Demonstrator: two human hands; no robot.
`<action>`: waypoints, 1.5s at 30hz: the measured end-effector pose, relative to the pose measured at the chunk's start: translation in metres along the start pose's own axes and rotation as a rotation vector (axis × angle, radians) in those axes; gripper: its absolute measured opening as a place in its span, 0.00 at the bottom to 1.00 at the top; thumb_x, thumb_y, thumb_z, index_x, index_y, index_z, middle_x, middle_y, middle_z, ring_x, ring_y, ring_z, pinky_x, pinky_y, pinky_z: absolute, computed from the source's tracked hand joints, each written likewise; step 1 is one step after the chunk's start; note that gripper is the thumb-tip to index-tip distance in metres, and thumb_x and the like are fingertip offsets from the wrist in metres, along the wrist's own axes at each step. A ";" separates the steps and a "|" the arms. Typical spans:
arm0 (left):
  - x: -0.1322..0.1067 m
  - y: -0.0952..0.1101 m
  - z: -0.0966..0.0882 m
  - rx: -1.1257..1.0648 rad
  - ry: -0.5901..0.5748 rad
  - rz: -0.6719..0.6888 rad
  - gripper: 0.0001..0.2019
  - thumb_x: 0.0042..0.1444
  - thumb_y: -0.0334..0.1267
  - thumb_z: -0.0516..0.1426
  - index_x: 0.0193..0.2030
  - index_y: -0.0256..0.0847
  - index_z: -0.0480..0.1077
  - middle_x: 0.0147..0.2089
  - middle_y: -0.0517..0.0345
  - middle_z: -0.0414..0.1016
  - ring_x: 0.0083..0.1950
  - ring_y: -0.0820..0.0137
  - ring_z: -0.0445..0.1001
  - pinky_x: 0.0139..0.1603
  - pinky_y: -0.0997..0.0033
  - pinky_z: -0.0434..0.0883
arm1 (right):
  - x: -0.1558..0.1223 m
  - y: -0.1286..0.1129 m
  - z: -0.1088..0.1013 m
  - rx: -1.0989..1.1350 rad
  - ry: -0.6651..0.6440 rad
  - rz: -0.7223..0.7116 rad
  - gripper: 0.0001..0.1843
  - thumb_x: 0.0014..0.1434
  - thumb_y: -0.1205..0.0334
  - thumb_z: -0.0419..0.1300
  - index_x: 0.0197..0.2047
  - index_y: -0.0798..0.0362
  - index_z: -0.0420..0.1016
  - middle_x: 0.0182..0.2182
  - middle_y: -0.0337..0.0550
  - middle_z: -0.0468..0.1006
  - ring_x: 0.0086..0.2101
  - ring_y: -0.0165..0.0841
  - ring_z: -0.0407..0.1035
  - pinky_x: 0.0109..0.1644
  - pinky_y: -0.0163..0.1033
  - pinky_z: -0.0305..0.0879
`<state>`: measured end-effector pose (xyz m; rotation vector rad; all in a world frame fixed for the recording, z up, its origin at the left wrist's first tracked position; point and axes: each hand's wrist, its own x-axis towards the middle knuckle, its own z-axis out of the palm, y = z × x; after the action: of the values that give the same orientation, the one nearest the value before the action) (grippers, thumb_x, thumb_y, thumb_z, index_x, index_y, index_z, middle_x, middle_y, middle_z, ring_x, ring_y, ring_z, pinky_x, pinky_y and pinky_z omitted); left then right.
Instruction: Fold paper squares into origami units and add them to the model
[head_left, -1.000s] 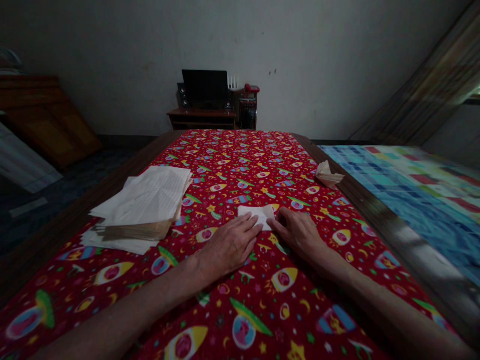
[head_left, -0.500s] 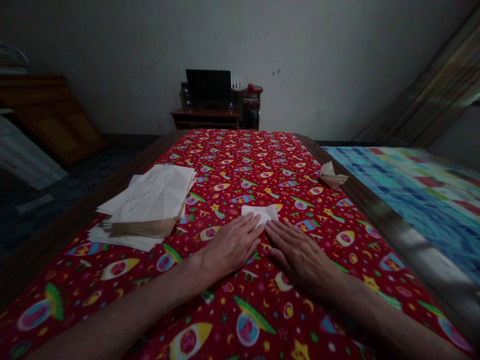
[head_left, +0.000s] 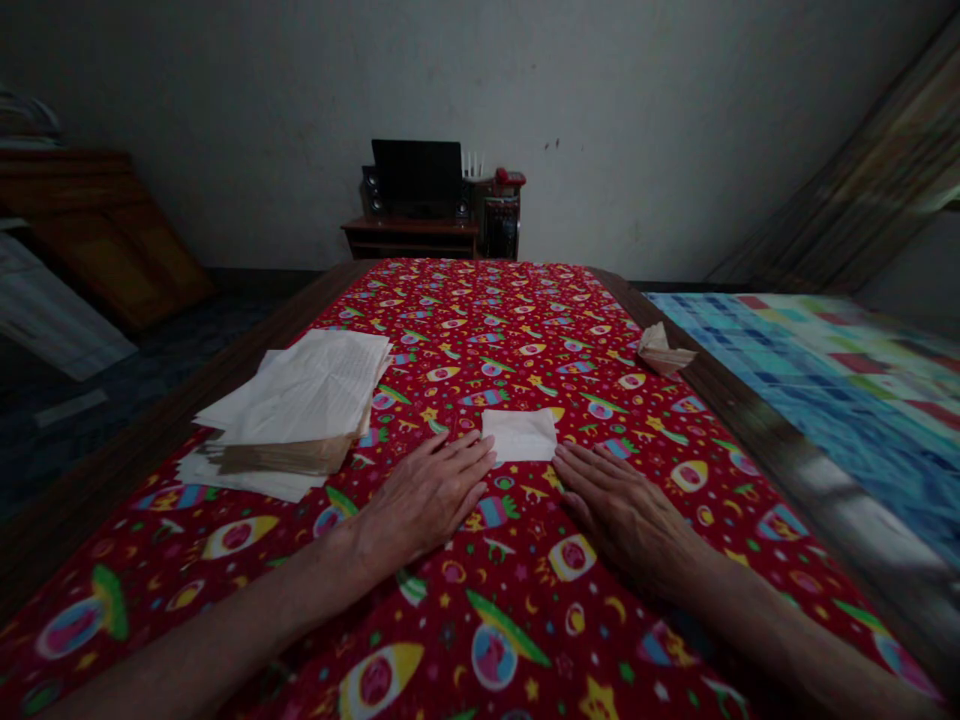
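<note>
- Resting flat and open, the left hand (head_left: 424, 500) and right hand (head_left: 619, 520) grip nothing, fingertips at either side of a white paper square (head_left: 520, 435).
- Square lying between them on a red rocket-print cloth (head_left: 480, 330) over the wooden bench (head_left: 750, 425).
- Loose paper stack (head_left: 300, 390) sitting left; folded paper scrap (head_left: 660, 352) at the right edge.
- Risks: a wide left-arm sweep could topple the stack; a nudge could send the scrap over the edge.

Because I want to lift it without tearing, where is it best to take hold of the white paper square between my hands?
Probably pinch the near right corner of the white paper square, coming from your side with your right hand. Its fingertips already lie beside that corner. The square lies flat on the red printed cloth, so your thumb should slide slightly under the edge first.
</note>
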<state>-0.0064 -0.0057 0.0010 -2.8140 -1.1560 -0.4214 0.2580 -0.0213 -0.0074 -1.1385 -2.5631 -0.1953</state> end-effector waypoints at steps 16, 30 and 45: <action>0.032 -0.005 0.005 -0.015 -0.001 0.034 0.11 0.66 0.34 0.43 0.42 0.34 0.65 0.43 0.49 0.69 0.46 0.65 0.70 0.51 0.63 0.70 | 0.035 0.003 0.013 -0.060 0.043 -0.110 0.23 0.66 0.59 0.48 0.57 0.66 0.66 0.55 0.62 0.69 0.58 0.44 0.60 0.63 0.50 0.58; 0.028 -0.004 0.014 0.054 -0.007 0.057 0.20 0.67 0.40 0.43 0.63 0.39 0.55 0.67 0.50 0.57 0.68 0.60 0.53 0.67 0.48 0.48 | 0.038 0.014 0.026 -0.011 0.078 -0.026 0.27 0.66 0.54 0.47 0.60 0.66 0.64 0.57 0.63 0.66 0.61 0.47 0.55 0.62 0.53 0.58; 0.013 -0.005 0.007 0.016 -0.076 -0.019 0.22 0.67 0.43 0.44 0.65 0.40 0.54 0.69 0.52 0.54 0.69 0.63 0.51 0.67 0.50 0.51 | 0.020 0.011 0.011 -0.014 0.048 0.019 0.23 0.66 0.59 0.47 0.58 0.64 0.66 0.57 0.59 0.68 0.58 0.45 0.60 0.61 0.53 0.59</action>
<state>0.0007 0.0082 -0.0021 -2.8307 -1.1950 -0.3080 0.2507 0.0028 -0.0111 -1.1487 -2.5120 -0.2339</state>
